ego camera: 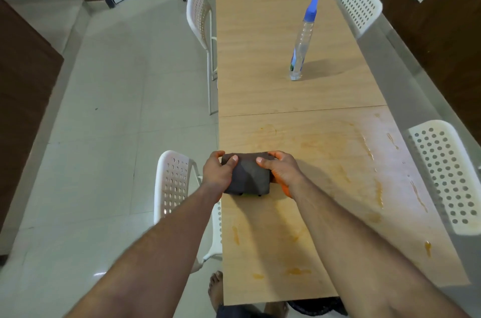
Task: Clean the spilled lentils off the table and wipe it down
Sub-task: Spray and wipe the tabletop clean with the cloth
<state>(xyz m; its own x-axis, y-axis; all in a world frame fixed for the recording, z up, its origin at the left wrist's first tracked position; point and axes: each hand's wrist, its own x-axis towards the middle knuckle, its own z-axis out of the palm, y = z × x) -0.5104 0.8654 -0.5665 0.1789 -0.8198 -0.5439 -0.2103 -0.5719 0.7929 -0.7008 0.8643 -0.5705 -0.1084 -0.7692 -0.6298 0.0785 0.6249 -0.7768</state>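
A folded dark grey cloth [247,174] sits at the orange-smeared wooden table's [325,187] left edge.

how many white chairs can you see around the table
4: far left chair, near left chair, far right chair, near right chair. Others may sit out of view.

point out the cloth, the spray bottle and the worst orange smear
dark cloth [247,177]: head view, middle of the folded top face.
spray bottle [302,39]: head view, clear body below the blue cap.
orange smear [379,194]: head view, streak on the table's right side.
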